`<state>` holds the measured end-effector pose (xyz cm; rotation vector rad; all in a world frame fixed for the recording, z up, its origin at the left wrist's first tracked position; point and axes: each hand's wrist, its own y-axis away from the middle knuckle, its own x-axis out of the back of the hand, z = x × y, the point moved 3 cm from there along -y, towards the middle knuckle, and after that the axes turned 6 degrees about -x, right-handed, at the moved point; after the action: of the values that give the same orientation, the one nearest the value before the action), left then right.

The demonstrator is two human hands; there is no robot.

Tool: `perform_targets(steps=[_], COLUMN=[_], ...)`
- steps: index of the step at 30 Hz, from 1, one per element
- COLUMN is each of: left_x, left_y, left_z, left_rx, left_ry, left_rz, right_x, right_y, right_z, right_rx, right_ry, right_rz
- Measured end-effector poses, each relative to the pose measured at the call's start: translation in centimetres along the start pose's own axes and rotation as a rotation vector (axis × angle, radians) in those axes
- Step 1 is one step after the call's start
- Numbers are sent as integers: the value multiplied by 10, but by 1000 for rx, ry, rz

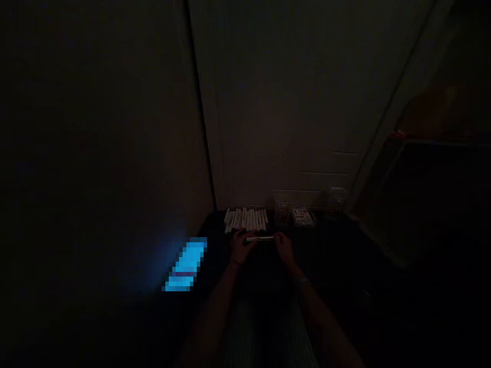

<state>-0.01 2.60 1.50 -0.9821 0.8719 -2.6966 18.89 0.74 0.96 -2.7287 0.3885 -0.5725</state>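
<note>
In dim light, a thin pale pen-like stick [260,238] lies level between my two hands. My left hand [241,247] is closed around its left end. At the right end, the fingers of my right hand [284,247] pinch it. Just beyond my left hand, a row of several similar white sticks [246,220] lies side by side on the dark surface [264,268]. Darkness hides the fine detail of the stick and of my fingertips.
A clear container [282,212] with reddish print stands behind my right hand. Beside it sits a box of small pale pieces [302,216], and a pale bottle-like container [336,199] is further right. A glowing blue, pixelated screen [186,264] lies at left. A wall [268,128] closes the back.
</note>
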Motion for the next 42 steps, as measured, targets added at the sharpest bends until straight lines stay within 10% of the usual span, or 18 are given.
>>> perform_targets(steps=[42], left_x=[-11], left_y=[0], left_z=[-18], left_rx=[30], left_ry=[141], left_rz=[4], right_x=[-1], right_y=[-4], right_z=[0], right_rx=[-51], right_ry=[-11], right_rz=[10])
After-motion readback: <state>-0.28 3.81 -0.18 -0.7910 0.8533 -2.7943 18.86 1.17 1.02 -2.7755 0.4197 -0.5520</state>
